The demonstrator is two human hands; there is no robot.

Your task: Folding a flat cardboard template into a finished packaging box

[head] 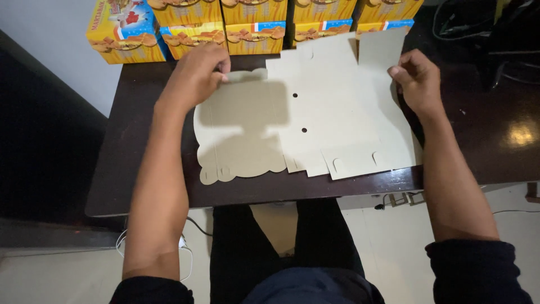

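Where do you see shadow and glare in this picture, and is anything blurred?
Head view: the left hand casts a dark shadow on the flat cardboard sheet; a bright glare spot sits on the dark table at right; the printed boxes at the top edge look slightly soft; the floor is dim.

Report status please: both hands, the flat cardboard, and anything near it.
Left hand grips cardboard sheet at its scalloped far edge. Right hand pinches the right edge. Sheet flat, unfolded on dark table. Yellow boxes stacked behind, clear of hands.

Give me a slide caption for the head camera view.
Both hands, left and right, hold a flat cardboard box blank on a dark table.
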